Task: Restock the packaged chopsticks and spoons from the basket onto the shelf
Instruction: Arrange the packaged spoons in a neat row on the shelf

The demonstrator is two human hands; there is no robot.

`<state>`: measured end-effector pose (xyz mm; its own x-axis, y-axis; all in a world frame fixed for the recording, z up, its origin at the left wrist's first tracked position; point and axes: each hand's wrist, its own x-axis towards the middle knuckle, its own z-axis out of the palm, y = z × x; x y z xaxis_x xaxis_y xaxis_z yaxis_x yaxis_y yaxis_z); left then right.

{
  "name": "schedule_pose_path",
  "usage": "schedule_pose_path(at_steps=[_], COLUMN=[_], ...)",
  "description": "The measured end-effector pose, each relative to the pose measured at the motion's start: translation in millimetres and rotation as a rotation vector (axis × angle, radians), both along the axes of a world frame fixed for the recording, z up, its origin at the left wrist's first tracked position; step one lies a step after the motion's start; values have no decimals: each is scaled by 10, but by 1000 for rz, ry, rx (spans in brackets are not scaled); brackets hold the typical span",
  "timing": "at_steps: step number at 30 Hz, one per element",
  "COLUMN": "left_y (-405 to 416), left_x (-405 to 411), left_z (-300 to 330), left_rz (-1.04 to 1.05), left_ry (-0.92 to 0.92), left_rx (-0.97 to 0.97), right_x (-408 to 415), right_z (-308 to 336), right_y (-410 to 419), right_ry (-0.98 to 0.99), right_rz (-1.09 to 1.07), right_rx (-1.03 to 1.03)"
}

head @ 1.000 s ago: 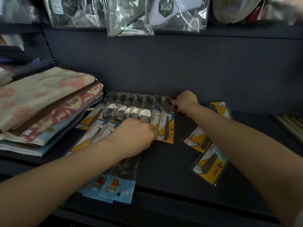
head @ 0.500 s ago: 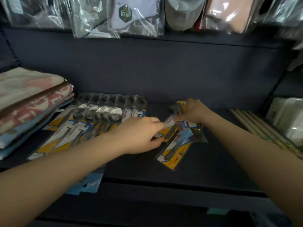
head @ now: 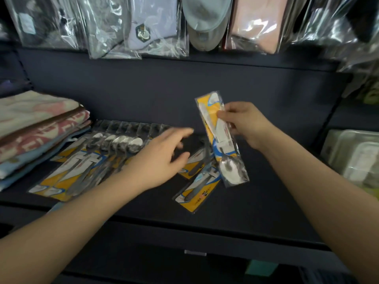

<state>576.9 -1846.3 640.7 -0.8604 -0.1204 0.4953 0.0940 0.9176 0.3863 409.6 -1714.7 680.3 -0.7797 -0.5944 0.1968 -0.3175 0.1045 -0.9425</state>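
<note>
1. Broadly, a dark shelf (head: 256, 203) spans the view, with folded towels (head: 39, 128) stacked at its left end.
2. Overlapping spoon packs (head: 88, 160) lie in a fanned row beside the towels.
3. Two loose packs (head: 196, 187) rest on the shelf at the centre.
4. Left hand (head: 162, 160) hovers over them, fingers spread and empty.
5. Right hand (head: 244, 121) pinches a packaged spoon (head: 223, 144) between thumb and fingers, holding it raised above the shelf, bowl end down.

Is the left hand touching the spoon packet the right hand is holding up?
Apart. The head view shows dark shelf between the left hand and the lifted spoon packet pinched by the right hand.
</note>
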Motion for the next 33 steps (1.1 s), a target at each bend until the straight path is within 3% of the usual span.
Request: schedule_pose_path(at_steps=[3,4,5,8,11,14,17,19,21,23,26,31,33], left_y=[46,41,35,32,-5,-108,-227,-306,-346,-349,-361,-415,-441], left_x=[-7,4,25,134,219,287,386,447,494,529,588,556,485], left_z=[135,187,227,300,201,65,32,50,44,13,-31,-127,-168], left_rz=[59,109,167,209,150,176,245,255,263,249,216,149,124], left_ry=[248,289,286,126,-72,-6,222,380,428,395,283,-167,-291], left_rx=[-323,-349,-291,166,314,435,745,964,1051,1043,870,509,252], right_x=[244,309,364,475,571,594,479,422,419,419,352,64,-64], right_z=[144,162,180,186,107,22,-34,-80,-103,-116,-113,-232,-309], right_y=[57,54,44,-47,-176,-262,-265,-264,-318,-428,-648,-1023,-1160], right_ry=[144,191,246,434,495,514,713,606,276,20,-114,-81,-70], right_rz=[320,409,469,485,475,402,36,-170,-69,76,67,-72,-135], right_rx=[53,89,135,308,322,274,362,303,115,-40,-93,202,287])
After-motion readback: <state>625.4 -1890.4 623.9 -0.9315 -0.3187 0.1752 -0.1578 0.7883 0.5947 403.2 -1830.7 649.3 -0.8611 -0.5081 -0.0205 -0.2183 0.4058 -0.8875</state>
